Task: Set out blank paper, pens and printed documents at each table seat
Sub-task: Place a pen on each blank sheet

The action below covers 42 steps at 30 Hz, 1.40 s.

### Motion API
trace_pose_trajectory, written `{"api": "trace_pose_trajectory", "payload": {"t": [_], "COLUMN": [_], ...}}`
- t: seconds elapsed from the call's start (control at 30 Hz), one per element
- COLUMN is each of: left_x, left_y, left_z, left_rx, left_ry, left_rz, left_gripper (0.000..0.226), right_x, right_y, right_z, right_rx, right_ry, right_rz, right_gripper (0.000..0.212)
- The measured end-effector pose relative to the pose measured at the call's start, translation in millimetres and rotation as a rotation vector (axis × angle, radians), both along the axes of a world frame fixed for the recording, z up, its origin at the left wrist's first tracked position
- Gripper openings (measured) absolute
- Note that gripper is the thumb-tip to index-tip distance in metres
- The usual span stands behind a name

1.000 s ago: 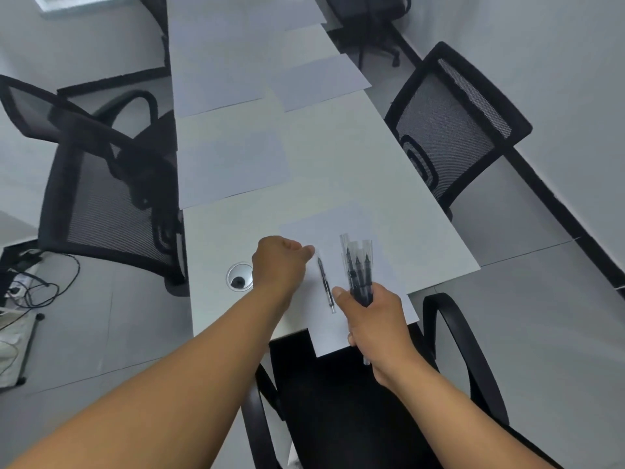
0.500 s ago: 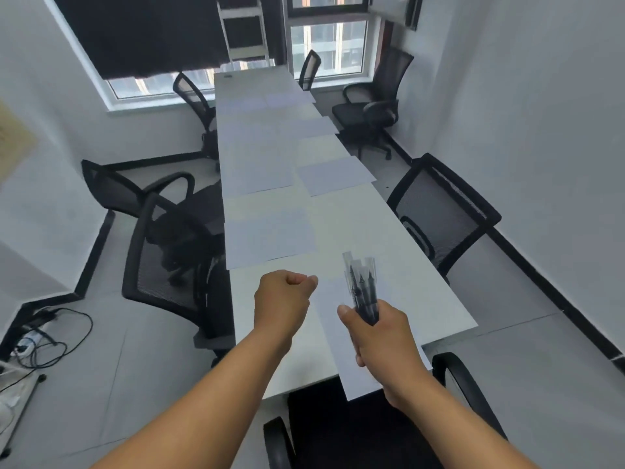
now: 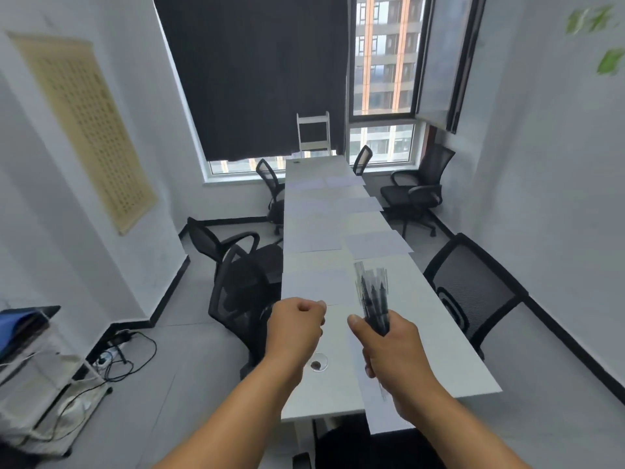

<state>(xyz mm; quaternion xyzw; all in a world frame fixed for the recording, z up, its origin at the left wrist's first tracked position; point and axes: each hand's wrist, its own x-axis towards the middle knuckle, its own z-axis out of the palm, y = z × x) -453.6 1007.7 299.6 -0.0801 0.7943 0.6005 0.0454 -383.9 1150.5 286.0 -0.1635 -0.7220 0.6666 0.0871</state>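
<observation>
My right hand (image 3: pixel 389 353) grips a bundle of several black pens (image 3: pixel 372 292), held upright over the near end of the long white table (image 3: pixel 439 333). My left hand (image 3: pixel 296 328) is curled into a fist beside it and holds nothing I can see. A blank sheet (image 3: pixel 382 421) lies at the near seat, partly hidden under my right hand. More sheets (image 3: pixel 318 286) lie in two rows along the table, one of them at the right (image 3: pixel 377 243).
Black mesh chairs stand along both sides: one at the right (image 3: pixel 473 292), two at the left (image 3: pixel 240 292), more by the window (image 3: pixel 419 191). A round cable grommet (image 3: pixel 316 363) sits in the tabletop. Cables and a power strip (image 3: pixel 115 353) lie on the floor left.
My left hand let go of a pen on the near sheet and drew back into a fist. My view has lifted from the tabletop to the whole room. The right hand keeps the bundle.
</observation>
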Motion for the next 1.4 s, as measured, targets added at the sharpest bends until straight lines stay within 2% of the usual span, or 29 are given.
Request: {"api": "trace_pose_trajectory", "payload": {"t": [0.27, 0.5, 0.7, 0.93, 1.13, 1.4], "left_x": [64.4, 63.4, 30.0, -23.5, -64.5, -147.9], "left_y": [-56.1, -138.8, -235.6, -349.0, -385.3, -383.6], "left_z": [39.8, 49.4, 36.6, 29.6, 45.4, 40.1], "left_rx": [-0.056, -0.024, 0.018, 0.032, 0.045, 0.041], "left_ry": [0.069, 0.077, 0.049, 0.025, 0.049, 0.041], "left_rz": [0.119, 0.182, 0.217, 0.216, 0.189, 0.102], "left_gripper": [0.028, 0.026, 0.023, 0.022, 0.020, 0.021], "right_x": [32.1, 15.1, -25.9, -73.4, -114.0, -194.9], "right_y": [-58.0, -133.9, -230.9, -345.8, -383.6, -390.0], "right_z": [25.6, 30.7, 21.7, 22.2, 39.1, 26.7], "right_rx": [-0.024, 0.012, -0.099, -0.107, -0.055, -0.072], "right_ry": [0.053, 0.084, 0.070, 0.102, 0.121, 0.102], "right_rz": [0.109, 0.169, 0.185, 0.229, 0.224, 0.177], "right_gripper": [0.029, 0.034, 0.042, 0.031, 0.035, 0.039]}}
